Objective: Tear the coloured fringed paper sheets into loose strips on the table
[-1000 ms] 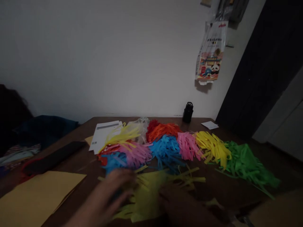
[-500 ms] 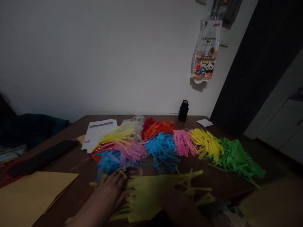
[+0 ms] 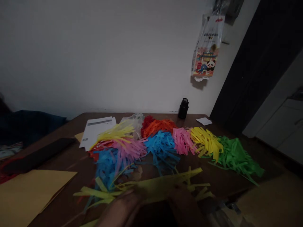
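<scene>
The yellow fringed sheet [image 3: 157,188] lay low over the brown table [image 3: 191,168], strips already cut at both ends and the middle whole, while the left hand [image 3: 123,206] and right hand [image 3: 181,200] met its near edge, with fingers too dim to tell whether pinching or merely resting. Beyond, the orange bunch [image 3: 162,126], blue bunch [image 3: 162,145], pink bunch [image 3: 182,140], yellow bunch [image 3: 206,141] and green bunch [image 3: 238,159] looked finished, this sheet seemingly yet to be gathered. Blue strips [image 3: 105,165] crowded its left fringe, whereas the black bottle [image 3: 183,109], white papers [image 3: 96,134] and tan sheets [image 3: 33,194] sat well apart from the hands.
</scene>
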Motion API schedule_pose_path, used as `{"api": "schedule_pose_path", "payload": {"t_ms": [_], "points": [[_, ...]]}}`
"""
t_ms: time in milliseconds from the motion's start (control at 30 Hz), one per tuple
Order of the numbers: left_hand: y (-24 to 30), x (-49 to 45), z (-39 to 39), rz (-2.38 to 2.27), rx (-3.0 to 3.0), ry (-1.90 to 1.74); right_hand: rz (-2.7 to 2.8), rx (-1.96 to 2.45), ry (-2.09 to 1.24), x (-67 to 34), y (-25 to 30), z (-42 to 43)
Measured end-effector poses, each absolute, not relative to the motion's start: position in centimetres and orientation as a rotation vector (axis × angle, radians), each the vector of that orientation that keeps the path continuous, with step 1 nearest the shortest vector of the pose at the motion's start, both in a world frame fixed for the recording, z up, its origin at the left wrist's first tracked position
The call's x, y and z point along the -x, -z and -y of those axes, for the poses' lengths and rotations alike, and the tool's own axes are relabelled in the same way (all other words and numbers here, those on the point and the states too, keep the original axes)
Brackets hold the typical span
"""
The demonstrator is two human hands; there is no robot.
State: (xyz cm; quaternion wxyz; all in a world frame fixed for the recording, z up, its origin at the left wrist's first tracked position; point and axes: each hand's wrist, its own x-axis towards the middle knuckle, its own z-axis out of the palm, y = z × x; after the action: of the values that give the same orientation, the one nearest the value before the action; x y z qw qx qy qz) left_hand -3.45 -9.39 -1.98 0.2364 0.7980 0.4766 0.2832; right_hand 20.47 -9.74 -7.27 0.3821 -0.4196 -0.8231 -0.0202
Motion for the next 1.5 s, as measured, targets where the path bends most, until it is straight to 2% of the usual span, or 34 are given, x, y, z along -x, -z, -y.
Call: {"api": "schedule_pose_path", "payload": {"t_ms": [233, 467, 667, 800, 933, 1067, 1167, 1200, 1233, 1367, 1500], "points": [[1.4, 4.0, 7.2, -1.693, -2.327, -0.204, 2.051, 1.429, 0.160, -18.5, 6.7, 7.6], [1.1, 3.7, 6.4, -1.755, -2.369, -0.027, 2.107, 1.589, 0.426, -18.3, 5.9, 5.9], [1.4, 3.7, 6.0, -1.702, -2.330, -0.047, 2.400, 1.051, 0.141, -17.6, 4.4, 7.8], [1.3, 4.9, 5.2, -1.630, -2.294, -0.159, 2.455, 1.064, 0.254, -17.0, 6.1, 7.6], [0.4, 7.6, 4.9, -1.644, -2.276, -0.398, 2.391, 1.069, 0.305, -17.4, 7.6, 7.1], [0.0, 8.4, 6.5, -1.616, -2.553, -0.851, 2.304, 1.045, 0.286, -17.7, 7.5, 7.5], [1.6, 6.1, 7.9, -1.254, -2.825, -0.937, 2.269, 1.035, 0.316, -17.5, 6.4, 8.2], [2.6, 5.2, 8.1, -1.185, -2.863, -0.839, 2.269, 1.030, 0.330, -17.4, 6.1, 8.4], [3.8, 4.3, 8.1, -1.115, -2.898, -0.965, 2.283, 1.024, 0.326, -17.3, 5.8, 8.5], [7.9, 3.0, 7.0, -1.135, -2.882, -0.983, 2.351, 0.987, 0.185, -17.4, 5.8, 8.7], [8.9, 4.5, 6.8, -1.147, -2.881, -0.870, 2.298, 1.020, 0.205, -18.3, 6.6, 8.5]]}}
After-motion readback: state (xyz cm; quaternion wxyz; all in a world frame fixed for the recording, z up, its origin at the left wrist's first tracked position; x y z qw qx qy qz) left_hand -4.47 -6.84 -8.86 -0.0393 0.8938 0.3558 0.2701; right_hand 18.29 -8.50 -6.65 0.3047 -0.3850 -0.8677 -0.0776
